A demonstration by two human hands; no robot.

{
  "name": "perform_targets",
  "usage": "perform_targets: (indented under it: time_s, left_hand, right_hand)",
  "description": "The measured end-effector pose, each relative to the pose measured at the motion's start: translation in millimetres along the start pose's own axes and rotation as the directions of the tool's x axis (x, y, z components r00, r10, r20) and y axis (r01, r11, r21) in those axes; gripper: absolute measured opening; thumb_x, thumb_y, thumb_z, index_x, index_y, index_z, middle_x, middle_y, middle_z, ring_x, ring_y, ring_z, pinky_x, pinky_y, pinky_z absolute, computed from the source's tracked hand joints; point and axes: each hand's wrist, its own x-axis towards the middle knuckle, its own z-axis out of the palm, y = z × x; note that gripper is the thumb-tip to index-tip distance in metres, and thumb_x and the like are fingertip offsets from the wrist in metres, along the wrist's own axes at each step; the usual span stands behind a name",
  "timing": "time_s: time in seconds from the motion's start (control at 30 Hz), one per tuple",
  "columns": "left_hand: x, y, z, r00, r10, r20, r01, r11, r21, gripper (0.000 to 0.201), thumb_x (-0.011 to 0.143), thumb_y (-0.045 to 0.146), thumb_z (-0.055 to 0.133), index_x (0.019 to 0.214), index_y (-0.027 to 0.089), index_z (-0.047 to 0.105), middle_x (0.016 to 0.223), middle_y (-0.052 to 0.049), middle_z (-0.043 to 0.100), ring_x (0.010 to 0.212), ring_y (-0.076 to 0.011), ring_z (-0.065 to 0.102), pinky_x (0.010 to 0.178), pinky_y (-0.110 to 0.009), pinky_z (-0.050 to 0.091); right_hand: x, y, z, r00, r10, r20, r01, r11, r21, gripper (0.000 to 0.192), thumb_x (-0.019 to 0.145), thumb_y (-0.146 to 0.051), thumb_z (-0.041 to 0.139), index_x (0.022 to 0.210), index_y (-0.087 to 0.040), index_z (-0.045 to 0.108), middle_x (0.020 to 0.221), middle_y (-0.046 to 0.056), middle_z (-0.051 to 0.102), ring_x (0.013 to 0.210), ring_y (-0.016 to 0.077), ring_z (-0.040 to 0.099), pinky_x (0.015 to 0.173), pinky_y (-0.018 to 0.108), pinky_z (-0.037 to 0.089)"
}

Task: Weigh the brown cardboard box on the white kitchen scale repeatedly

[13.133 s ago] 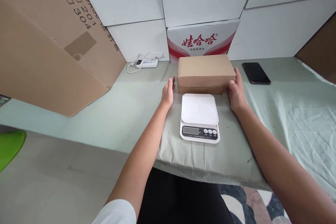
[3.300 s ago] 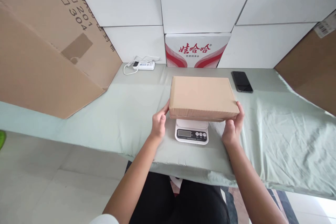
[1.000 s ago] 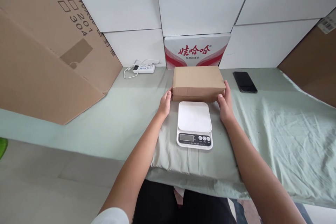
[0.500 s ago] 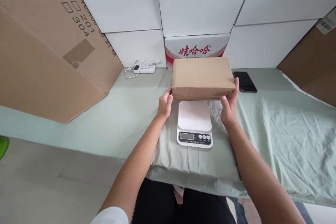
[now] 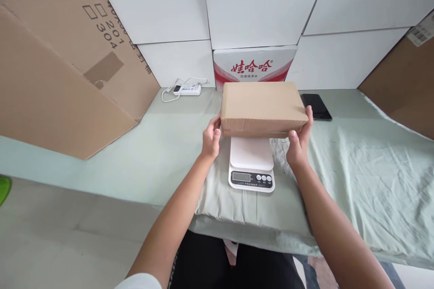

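A brown cardboard box (image 5: 262, 101) is held between my two hands. My left hand (image 5: 212, 137) grips its left end, fingers behind the lower corner and thumb at the front. On the right end, my right hand (image 5: 299, 140) has its fingers along the side and its thumb below the front edge. Under the box's near side lies a white digital scale (image 5: 251, 158), its front panel facing me and its back part hidden by the box. Whether the box touches the platform I cannot tell. The scale's display (image 5: 241, 176) looks blank.
A red and white carton (image 5: 252, 65) stands behind the box. A phone (image 5: 317, 107) lies to the right; a white power strip with a cable (image 5: 187, 90) lies to the back left. Large cardboard panels (image 5: 68, 76) flank the cloth-covered table (image 5: 152, 153).
Both hands have brought the box a little nearer to me and lower, so it covers more of the scale's platform. More of the red and white carton shows behind it.
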Motion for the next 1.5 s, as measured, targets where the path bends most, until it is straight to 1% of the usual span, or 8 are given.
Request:
perform_targets:
  time_s: [0.23,0.57,0.83,0.97,1.1,1.2,1.33,1.5]
  left_hand:
    - [-14,9,-2.4,1.0,-0.015,-0.006,0.015,0.999,-0.036,0.088,0.092,0.092,0.057,0.142,0.022,0.071,0.156,-0.02,0.073,0.155,-0.0415,0.063,0.131,-0.055,0.051]
    - [-57,26,-10.1,0.993,-0.113,-0.013,0.112,0.99,-0.083,0.081,0.093,0.089,0.059,0.137,0.022,0.072,0.153,-0.02,0.075,0.153,-0.0413,0.065,0.129,-0.057,0.052]
    - [-66,19,-19.2,0.988,-0.155,-0.007,0.154,0.984,-0.088,0.097,0.093,0.088,0.061,0.166,0.024,0.054,0.182,-0.017,0.047,0.172,-0.0391,0.041,0.143,-0.053,0.035]
    - [-70,25,-19.1,0.981,-0.172,0.085,0.178,0.982,-0.069,0.092,0.098,0.086,0.054,0.166,0.024,0.056,0.179,-0.015,0.051,0.171,-0.0389,0.043,0.143,-0.054,0.035]
    - [-51,38,-13.8,0.985,-0.108,0.131,0.118,0.99,-0.072,0.086,0.1,0.083,0.053,0.162,0.024,0.061,0.174,-0.014,0.058,0.167,-0.0387,0.05,0.14,-0.054,0.039]
    - [-19,33,-7.0,0.991,-0.087,0.1,0.094,0.993,-0.076,0.088,0.097,0.087,0.054,0.157,0.023,0.065,0.17,-0.015,0.063,0.164,-0.0385,0.053,0.137,-0.052,0.042]
    - [21,2,5.4,0.982,-0.18,0.049,0.182,0.983,-0.031,0.092,0.091,0.095,0.053,0.148,0.025,0.068,0.161,-0.015,0.069,0.159,-0.0396,0.057,0.135,-0.056,0.044]
    - [32,-30,11.5,0.96,-0.274,0.053,0.276,0.96,-0.038,0.09,0.091,0.095,0.053,0.145,0.025,0.068,0.162,-0.014,0.069,0.161,-0.0379,0.056,0.136,-0.054,0.042]
  right_hand:
    - [-7,2,-3,1.0,0.012,0.01,-0.013,0.999,0.038,0.104,0.091,-0.083,0.063,0.176,-0.035,0.028,0.184,0.01,0.034,0.178,0.0447,0.021,0.144,0.074,0.02]
    - [-46,-13,-19,0.999,0.031,0.012,-0.031,0.998,-0.058,0.093,0.095,-0.077,0.063,0.173,-0.032,0.038,0.172,0.014,0.049,0.167,0.0418,0.041,0.141,0.072,0.029]
    - [-51,-11,-29,0.992,0.089,-0.09,-0.092,0.995,-0.04,0.083,0.099,-0.073,0.059,0.171,-0.034,0.045,0.156,0.015,0.065,0.141,0.041,0.065,0.126,0.076,0.046]
    - [-52,-29,-30,0.992,0.128,-0.022,-0.129,0.991,-0.03,0.07,0.1,-0.071,0.062,0.159,-0.033,0.062,0.162,0.012,0.066,0.153,0.0415,0.059,0.13,0.068,0.047]
    - [-36,-47,-25,0.995,0.098,0.018,-0.098,0.995,-0.001,0.061,0.101,-0.069,0.061,0.15,-0.033,0.067,0.155,0.01,0.071,0.154,0.0418,0.058,0.132,0.067,0.045]
    - [-8,-41,-17,0.999,0.05,0.011,-0.051,0.999,0.016,0.064,0.101,-0.071,0.059,0.154,-0.034,0.063,0.161,0.009,0.066,0.16,0.0416,0.053,0.136,0.069,0.039]
    - [25,-5,0,0.999,0.037,0.036,-0.04,0.997,0.063,0.076,0.094,-0.077,0.063,0.157,-0.033,0.058,0.168,0.01,0.062,0.165,0.0399,0.048,0.141,0.067,0.035]
    - [28,43,13,0.984,0.169,0.058,-0.174,0.978,0.113,0.072,0.091,-0.076,0.067,0.152,-0.039,0.059,0.165,0.005,0.064,0.16,0.037,0.056,0.14,0.065,0.04]
